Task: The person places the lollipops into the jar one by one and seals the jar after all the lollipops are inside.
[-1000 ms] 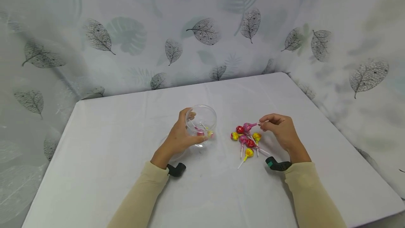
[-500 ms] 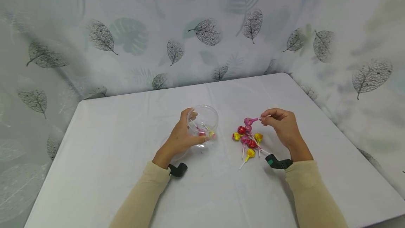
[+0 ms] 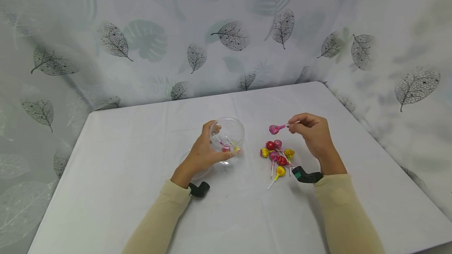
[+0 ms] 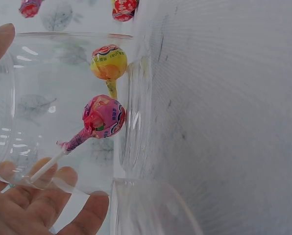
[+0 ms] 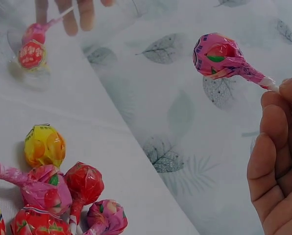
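Pink lollipop [image 3: 273,129] was held up off the worktop [image 3: 123,175] by its white stick, head pointing left, wrapper twisted at the neck. Right hand [image 3: 312,134] pinched the stick between thumb and curled fingers [image 5: 273,161]; in the right wrist view the pink head [image 5: 218,56] stood clear against the leaf-print backdrop. Just below and near it, a heap of lollipops [image 3: 277,156] lay on the worktop, red, yellow and pink heads touching, sticks pointing toward the person. The lifted one was apart from the heap.

To the left, a clear round jar [image 3: 227,139] was tilted with its mouth toward the heap, gripped by the left hand [image 3: 201,152], fingers wrapped round its wall and thumb on the rim. Inside the jar lay a pink lollipop [image 4: 104,116] and a yellow one [image 4: 109,61], close together. A second clear piece [image 4: 151,210] showed below the jar; what it was could not be told.

Cream sleeves [image 3: 339,207] covered both forearms. Leaf-print sheet [image 3: 226,34] hung behind the worktop.
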`<state>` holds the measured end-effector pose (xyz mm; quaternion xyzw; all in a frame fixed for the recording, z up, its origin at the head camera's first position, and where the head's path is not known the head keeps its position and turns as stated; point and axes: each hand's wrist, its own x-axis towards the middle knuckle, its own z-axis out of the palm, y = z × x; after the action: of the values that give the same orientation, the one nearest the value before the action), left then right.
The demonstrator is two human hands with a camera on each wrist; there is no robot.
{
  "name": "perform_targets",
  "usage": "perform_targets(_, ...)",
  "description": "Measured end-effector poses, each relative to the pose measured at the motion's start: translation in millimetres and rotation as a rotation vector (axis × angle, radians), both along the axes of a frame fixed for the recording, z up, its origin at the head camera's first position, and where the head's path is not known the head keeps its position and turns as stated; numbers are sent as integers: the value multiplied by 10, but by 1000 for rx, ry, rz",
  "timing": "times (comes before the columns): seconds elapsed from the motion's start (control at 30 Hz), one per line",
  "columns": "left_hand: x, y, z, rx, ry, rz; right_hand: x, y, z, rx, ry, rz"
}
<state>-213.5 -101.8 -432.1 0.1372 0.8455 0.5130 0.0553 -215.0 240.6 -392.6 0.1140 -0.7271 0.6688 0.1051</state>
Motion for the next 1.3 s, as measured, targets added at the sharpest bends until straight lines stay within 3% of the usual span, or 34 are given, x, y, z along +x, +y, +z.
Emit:
perform_targets(0.27, -1, -1, -1, -16, -1, 2, -22, -62, 24, -89, 39, 41)
perform_targets(0.77, -12, -4, -20, -11, -1, 1, -87, -205, 100, -120, 120, 74)
perform_targets(1.3, -14, 5, -34, -2, 0, 5, -102, -329, 188, -113, 127, 83)
